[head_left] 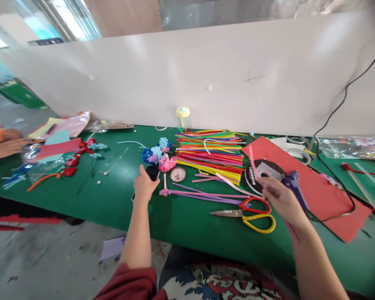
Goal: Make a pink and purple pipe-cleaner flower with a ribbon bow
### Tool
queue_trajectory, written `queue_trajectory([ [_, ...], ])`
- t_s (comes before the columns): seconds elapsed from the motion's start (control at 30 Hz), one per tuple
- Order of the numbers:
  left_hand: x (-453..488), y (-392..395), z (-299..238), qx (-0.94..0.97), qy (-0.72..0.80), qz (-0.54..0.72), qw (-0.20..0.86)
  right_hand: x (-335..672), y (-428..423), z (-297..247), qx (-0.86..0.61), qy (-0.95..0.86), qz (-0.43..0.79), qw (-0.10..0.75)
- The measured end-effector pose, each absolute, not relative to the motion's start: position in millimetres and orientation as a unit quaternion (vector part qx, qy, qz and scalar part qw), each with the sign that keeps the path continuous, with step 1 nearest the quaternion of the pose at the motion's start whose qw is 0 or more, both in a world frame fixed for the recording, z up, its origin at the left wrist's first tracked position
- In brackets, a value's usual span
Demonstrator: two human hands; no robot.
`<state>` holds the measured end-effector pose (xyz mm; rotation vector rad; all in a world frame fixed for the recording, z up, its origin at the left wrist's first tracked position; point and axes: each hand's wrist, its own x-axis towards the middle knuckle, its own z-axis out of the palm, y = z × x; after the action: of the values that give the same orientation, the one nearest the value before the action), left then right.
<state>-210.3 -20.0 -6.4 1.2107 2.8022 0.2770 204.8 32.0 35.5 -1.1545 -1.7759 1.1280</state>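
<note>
My left hand (144,183) is wrapped round a dark phone (152,171) at the table's middle, covering much of it. Just beyond the phone lie a pink pipe-cleaner flower (167,162) and blue flowers (148,155). My right hand (279,198) pinches a pink pipe cleaner (253,157), whose upper end stands up above the fingers while a lower end shows by the wrist. Below and left of that hand lie scissors (259,223) with one red and one yellow handle. Purple and pink pipe cleaners (200,193) stretch across between both hands.
A pile of coloured pipe cleaners (211,152) lies at the back, near a yellow-lidded jar (183,118). A purple glue gun (295,189) rests on red sheet (331,208), its black cable (346,89) trailing right. Another person's hand (11,148) is at far left.
</note>
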Motion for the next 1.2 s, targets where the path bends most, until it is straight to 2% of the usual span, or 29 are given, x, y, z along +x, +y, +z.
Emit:
queue_trajectory([
  [0.07,-210,-20,-4,0.381,0.919,0.094,0.046,206,30,34,-0.416,-0.687,0.502,0.322],
  [0.17,-209,-20,-1,0.373,0.922,0.093,0.046,205,26,34,-0.411,-0.658,0.532,0.339],
  [0.23,-209,-20,-2,0.374,0.922,0.095,0.040,202,23,36,-0.388,-0.668,0.554,0.310],
  [0.37,-209,-21,-7,0.391,0.914,0.100,0.031,199,20,40,-0.388,-0.646,0.558,0.349],
  [0.5,-200,-25,-7,0.405,0.907,0.115,0.019,195,17,38,-0.349,-0.672,0.595,0.268],
  [0.6,-181,-31,2,0.423,0.879,0.207,-0.072,189,14,32,-0.394,-0.667,0.568,0.277],
  [0.73,-136,-43,25,0.554,0.741,0.356,-0.132,176,6,31,-0.361,-0.725,0.563,0.165],
  [0.83,-100,-50,42,0.712,0.611,0.331,-0.097,167,0,38,-0.322,-0.763,0.542,0.143],
  [0.93,-75,-53,47,0.825,0.515,0.233,0.010,162,-1,44,-0.302,-0.776,0.532,0.156],
  [1.1,-66,-54,31,0.820,0.532,0.204,0.049,165,1,41,-0.336,-0.749,0.526,0.224],
  [1.2,-69,-57,23,0.794,0.569,0.208,0.056,171,3,39,-0.366,-0.757,0.491,0.227],
])
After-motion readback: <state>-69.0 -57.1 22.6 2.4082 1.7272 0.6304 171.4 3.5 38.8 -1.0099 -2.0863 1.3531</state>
